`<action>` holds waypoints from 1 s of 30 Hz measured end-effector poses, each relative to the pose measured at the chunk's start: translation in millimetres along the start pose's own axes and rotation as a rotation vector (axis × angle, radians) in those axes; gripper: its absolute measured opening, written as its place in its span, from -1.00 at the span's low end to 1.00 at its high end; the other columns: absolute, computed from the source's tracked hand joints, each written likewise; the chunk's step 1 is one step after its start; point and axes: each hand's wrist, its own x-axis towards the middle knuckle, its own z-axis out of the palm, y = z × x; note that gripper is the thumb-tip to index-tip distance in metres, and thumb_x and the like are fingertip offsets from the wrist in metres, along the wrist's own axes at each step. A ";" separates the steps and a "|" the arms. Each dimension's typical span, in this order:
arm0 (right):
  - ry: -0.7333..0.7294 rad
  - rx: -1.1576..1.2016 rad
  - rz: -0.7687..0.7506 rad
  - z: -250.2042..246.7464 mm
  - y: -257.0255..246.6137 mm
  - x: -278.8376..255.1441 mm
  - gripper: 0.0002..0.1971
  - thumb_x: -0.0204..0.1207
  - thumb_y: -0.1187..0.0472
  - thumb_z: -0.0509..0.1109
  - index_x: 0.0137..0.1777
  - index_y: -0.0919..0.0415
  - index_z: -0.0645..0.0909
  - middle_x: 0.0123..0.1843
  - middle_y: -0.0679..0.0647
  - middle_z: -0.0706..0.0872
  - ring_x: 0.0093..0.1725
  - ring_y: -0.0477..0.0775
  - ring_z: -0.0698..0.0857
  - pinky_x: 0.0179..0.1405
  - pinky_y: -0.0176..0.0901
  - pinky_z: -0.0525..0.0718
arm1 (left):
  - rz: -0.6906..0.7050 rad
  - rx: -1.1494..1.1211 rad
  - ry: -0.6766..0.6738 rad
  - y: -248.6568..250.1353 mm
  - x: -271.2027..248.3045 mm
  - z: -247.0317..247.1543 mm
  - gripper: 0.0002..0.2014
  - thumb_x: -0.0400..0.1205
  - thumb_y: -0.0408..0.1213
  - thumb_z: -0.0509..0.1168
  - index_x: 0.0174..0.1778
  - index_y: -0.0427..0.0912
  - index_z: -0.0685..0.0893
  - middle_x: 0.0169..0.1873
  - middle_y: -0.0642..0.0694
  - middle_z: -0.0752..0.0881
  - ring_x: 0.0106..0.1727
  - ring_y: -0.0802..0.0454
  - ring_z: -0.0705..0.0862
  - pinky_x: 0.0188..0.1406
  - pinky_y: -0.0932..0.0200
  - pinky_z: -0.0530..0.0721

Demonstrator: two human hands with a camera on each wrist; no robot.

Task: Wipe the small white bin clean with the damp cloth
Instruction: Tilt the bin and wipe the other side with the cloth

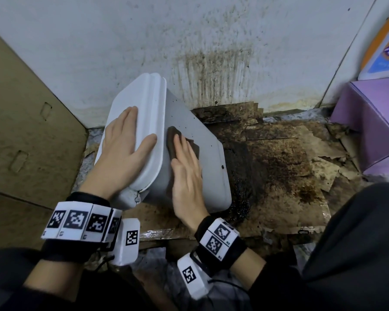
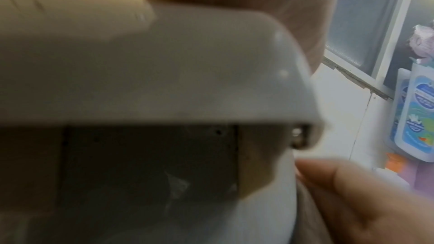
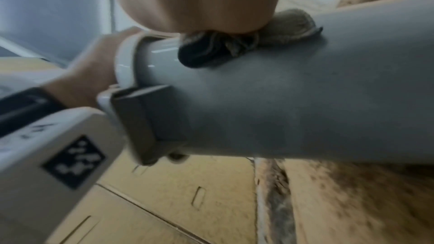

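The small white bin point(image 1: 198, 140) lies tipped on its side on the floor, its closed lid point(image 1: 144, 104) facing left. My left hand point(image 1: 124, 140) rests flat on the lid, fingers straight. My right hand point(image 1: 186, 171) presses a dark brown cloth point(image 1: 173, 135) flat against the bin's upward side wall, just right of the lid rim. In the right wrist view the cloth point(image 3: 246, 42) bunches under my palm on the bin point(image 3: 281, 99). The left wrist view is blurred, filled by the lid's edge point(image 2: 164, 62). Dark specks dot the bin's wall.
Stained, torn cardboard point(image 1: 279, 153) covers the floor beneath and right of the bin. A dirty white wall point(image 1: 189, 41) stands close behind. A brown cardboard box point(image 1: 20, 131) is at the left, a purple box point(image 1: 373, 122) at the right.
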 end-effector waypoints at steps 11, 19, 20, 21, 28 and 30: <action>-0.019 -0.145 -0.061 -31.6 80.5 -2.0 -0.45 0.86 0.05 -0.03 0.84 -0.02 0.17 0.86 -0.16 0.16 0.85 -0.14 0.04 0.84 0.17 0.06 | -0.004 -0.033 0.013 -3.1 0.4 -0.6 -0.18 0.64 0.20 0.04 0.80 -0.10 0.06 0.78 0.01 0.09 0.75 0.12 0.00 0.72 0.05 -0.04; 0.035 -0.047 0.355 -56.0 144.7 -20.5 -0.40 0.75 -0.15 -0.06 0.81 -0.31 0.12 0.89 -0.14 -0.04 0.83 -0.25 -0.08 0.84 0.14 0.01 | 0.001 -0.066 0.027 -2.7 0.3 0.3 -0.20 0.65 0.20 0.07 0.80 -0.05 0.08 0.77 0.06 0.11 0.73 0.19 0.01 0.63 0.18 -0.05; 0.032 -0.039 0.378 -57.0 147.0 -21.2 -0.41 0.76 -0.13 -0.07 0.81 -0.32 0.11 0.89 -0.13 -0.06 0.82 -0.26 -0.09 0.84 0.14 0.00 | 0.003 -0.066 0.024 -1.9 0.1 0.3 -0.20 0.65 0.20 0.07 0.80 -0.04 0.07 0.77 0.07 0.10 0.73 0.19 0.00 0.63 0.18 -0.06; 0.030 -0.041 0.386 -57.4 147.8 -21.1 -0.41 0.76 -0.12 -0.08 0.81 -0.31 0.10 0.89 -0.13 -0.05 0.82 -0.27 -0.10 0.85 0.13 -0.01 | 0.004 -0.065 0.021 -1.4 0.4 0.8 -0.20 0.65 0.21 0.06 0.80 -0.04 0.06 0.78 0.07 0.09 0.73 0.18 0.00 0.64 0.16 -0.06; 0.084 -0.052 0.415 -46.7 123.9 -15.1 -0.33 0.70 -0.12 -0.18 0.84 -0.13 0.10 0.89 -0.07 0.04 0.84 -0.17 -0.03 0.85 0.02 -0.06 | 0.023 -0.019 0.016 1.4 3.1 1.9 -0.10 0.58 0.32 -0.05 0.80 -0.08 0.05 0.78 0.00 0.09 0.76 0.05 0.01 0.75 -0.06 -0.01; 0.064 -0.046 0.404 -43.6 104.0 -13.0 -0.31 0.69 -0.10 -0.20 0.85 -0.05 0.08 0.89 -0.06 0.04 0.85 -0.14 -0.04 0.85 -0.03 -0.12 | 0.022 -0.006 0.019 2.5 3.4 2.2 -0.11 0.58 0.30 -0.04 0.80 -0.08 0.05 0.78 -0.01 0.09 0.76 0.04 0.02 0.74 -0.04 0.00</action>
